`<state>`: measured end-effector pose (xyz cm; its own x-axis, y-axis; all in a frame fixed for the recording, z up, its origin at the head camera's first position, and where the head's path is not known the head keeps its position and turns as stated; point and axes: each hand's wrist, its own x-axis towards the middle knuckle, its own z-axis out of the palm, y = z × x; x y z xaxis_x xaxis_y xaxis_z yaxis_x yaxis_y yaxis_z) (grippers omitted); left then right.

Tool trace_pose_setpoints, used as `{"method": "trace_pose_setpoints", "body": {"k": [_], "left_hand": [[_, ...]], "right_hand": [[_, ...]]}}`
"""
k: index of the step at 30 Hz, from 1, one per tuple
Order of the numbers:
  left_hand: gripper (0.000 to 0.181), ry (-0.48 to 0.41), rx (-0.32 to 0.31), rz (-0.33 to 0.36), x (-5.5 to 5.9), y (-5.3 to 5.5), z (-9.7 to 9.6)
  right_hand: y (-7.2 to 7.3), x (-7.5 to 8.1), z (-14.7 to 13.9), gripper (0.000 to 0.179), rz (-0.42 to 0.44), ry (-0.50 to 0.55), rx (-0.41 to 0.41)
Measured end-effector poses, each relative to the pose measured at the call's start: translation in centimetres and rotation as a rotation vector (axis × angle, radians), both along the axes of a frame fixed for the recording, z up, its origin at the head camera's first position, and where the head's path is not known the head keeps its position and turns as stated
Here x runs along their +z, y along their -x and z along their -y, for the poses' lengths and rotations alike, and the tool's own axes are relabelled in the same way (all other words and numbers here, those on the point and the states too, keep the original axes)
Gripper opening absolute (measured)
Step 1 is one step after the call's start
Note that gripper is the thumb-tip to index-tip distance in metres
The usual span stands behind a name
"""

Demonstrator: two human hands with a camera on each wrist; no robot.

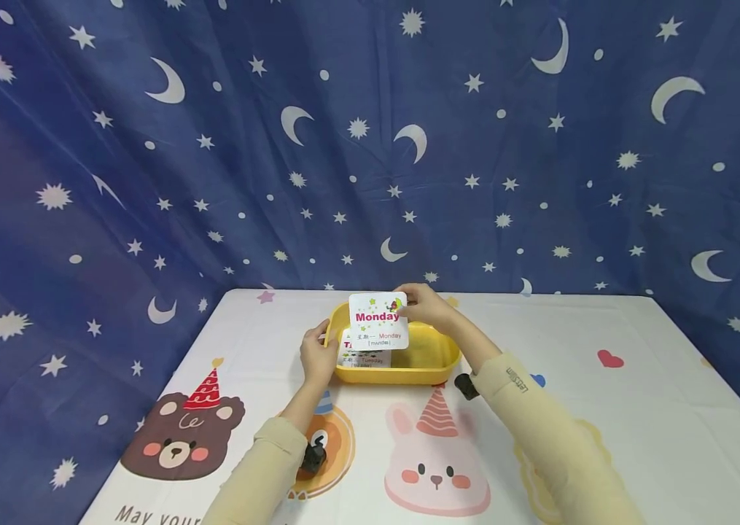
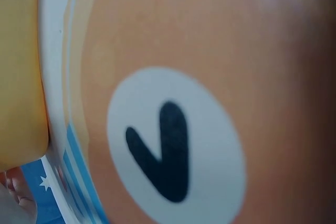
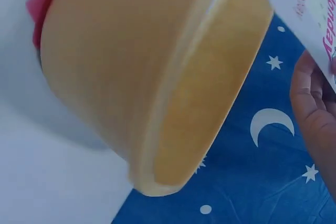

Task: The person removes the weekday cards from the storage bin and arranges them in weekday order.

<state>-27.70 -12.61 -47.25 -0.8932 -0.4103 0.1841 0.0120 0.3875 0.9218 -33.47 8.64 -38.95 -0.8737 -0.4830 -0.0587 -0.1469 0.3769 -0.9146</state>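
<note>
My right hand [image 1: 431, 310] pinches a white word card [image 1: 376, 337] at its right edge, printed "Monday" in pink with small stars and a cartoon figure. The card is held over a yellow plastic tub [image 1: 402, 375] at the table's far side. Inside the tub, at its left end, lies another card [image 1: 372, 359] reading "Tuesday", partly covered by the Monday card. My left hand [image 1: 318, 356] holds the tub's left end by the rim. The right wrist view shows the Monday card [image 3: 307, 11] beyond the tub's rim [image 3: 173, 77], with the right-hand fingers [image 3: 304, 90] bent behind it.
A white tablecloth [image 1: 343, 496] with printed animal faces covers the table. Behind it hangs a blue curtain [image 1: 370, 182] with moons and stars. Small black devices [image 1: 466, 386] sit near both wrists.
</note>
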Motion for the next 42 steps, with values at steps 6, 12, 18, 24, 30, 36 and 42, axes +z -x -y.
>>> {"method": "trace_pose_setpoints", "body": {"k": [6,12,18,24,30,36,42], "left_hand": [[0.038,0.010,0.001,0.000,0.0,-0.1,0.0],[0.042,-0.012,-0.013,0.021,0.2,-0.1,-0.4],[0.046,0.001,-0.005,-0.013,0.2,0.2,-0.3],[0.047,0.013,-0.006,-0.004,0.2,0.2,-0.1],[0.048,0.006,-0.011,0.004,0.2,0.1,0.1],[0.048,0.010,-0.033,0.020,0.0,0.1,0.1],[0.047,0.027,-0.011,0.007,0.0,0.1,0.3]], "right_hand": [[-1.1,0.2,-0.5,0.038,0.052,0.133,-0.136],[-2.6,1.2,-1.9,0.039,0.084,0.163,-0.326],[-3.8,1.8,-3.1,0.042,0.090,0.146,-0.404],[-4.9,2.0,-4.1,0.034,0.114,0.129,-0.417],[-5.8,1.7,-6.0,0.030,0.130,0.063,-0.367],[-6.7,1.7,-8.7,0.038,0.162,-0.017,-0.319],[-7.0,2.2,-10.7,0.051,0.148,-0.064,-0.338]]}}
